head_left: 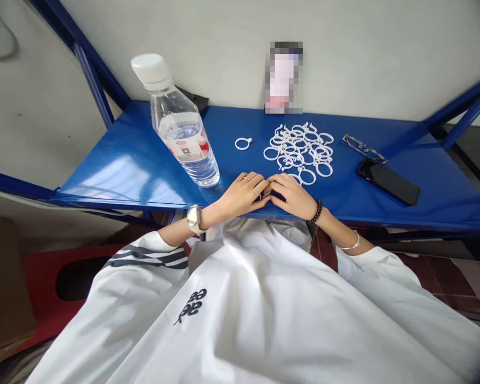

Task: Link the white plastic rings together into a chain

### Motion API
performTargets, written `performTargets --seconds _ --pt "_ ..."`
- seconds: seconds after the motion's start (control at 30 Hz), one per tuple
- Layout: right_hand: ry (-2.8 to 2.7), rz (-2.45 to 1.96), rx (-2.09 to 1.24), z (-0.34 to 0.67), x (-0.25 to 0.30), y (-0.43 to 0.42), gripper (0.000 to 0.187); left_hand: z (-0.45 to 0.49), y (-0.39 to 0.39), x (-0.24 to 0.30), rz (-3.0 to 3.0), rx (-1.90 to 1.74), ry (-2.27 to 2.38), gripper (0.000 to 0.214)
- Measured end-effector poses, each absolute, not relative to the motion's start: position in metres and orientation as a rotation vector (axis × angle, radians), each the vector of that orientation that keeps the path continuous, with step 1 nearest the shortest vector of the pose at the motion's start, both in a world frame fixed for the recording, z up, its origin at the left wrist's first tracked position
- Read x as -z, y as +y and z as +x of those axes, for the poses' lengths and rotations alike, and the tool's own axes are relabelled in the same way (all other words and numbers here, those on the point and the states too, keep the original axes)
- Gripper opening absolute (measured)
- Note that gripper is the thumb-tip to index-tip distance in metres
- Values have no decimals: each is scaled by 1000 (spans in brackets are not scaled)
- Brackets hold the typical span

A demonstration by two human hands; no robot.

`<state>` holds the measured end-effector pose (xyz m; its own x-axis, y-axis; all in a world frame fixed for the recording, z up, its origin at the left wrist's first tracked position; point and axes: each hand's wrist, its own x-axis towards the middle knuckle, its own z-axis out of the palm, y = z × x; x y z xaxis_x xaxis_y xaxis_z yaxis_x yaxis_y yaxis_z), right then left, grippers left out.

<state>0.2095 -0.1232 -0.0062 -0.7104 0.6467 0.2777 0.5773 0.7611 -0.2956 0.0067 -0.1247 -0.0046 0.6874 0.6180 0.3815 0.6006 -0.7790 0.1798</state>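
The work surface is a blue table with a smooth, glossy top [224,124]. A clear plastic bottle with a white cap [186,141] stands just beyond the left hand [242,194]; keep that elbow low, since a sideways sweep could tip it. The pile of thin white plastic rings [300,145] lies just beyond the right hand [292,196]. A black rectangular phone [388,181] lies to the right of the pile.

Both hands meet fingertip to fingertip at the table's near edge, fingers curled inward. A small whitish part shows between them; whether either hand grips it cannot be told. Work is best kept above the tabletop, as a slip at the edge could send a part to the floor.

One single white ring [249,140] lies apart, left of the pile.
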Motion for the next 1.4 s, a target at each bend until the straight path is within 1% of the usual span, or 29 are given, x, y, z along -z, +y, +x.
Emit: performTargets --seconds 0.13,0.3,0.4,0.53,0.6,0.73,0.97,1.23,1.4 --pt "-2555 -924 -402 210 5 -119 12 -4 -123 4 2804 -577 926 27" --pt "-2548 -925 -436 211 4 -119 10 -7 -122 2 2782 -542 832 25" --pt "-2533 -921 -429 211 4 -119 11 -6 -123 3 2759 -622 859 24" --pt "-2455 -917 -447 210 4 -119 16 -7 -125 3 2676 -807 1077 28" --pt "-2428 -901 -465 210 4 -119 17 -6 -125 3 2678 -783 1113 28" --pt "-2438 -877 -458 210 4 -119 18 -6 -124 4 2745 -666 1025 25" --pt "-2446 -867 -490 211 5 -122 16 -5 -124 4 2831 -647 954 22" --pt "-2418 -935 -466 211 9 -120 45 -5 -126 3 2835 -745 955 24" --pt "-2455 -980 -461 212 7 -119 46 -6 -126 4 2844 -706 961 26"
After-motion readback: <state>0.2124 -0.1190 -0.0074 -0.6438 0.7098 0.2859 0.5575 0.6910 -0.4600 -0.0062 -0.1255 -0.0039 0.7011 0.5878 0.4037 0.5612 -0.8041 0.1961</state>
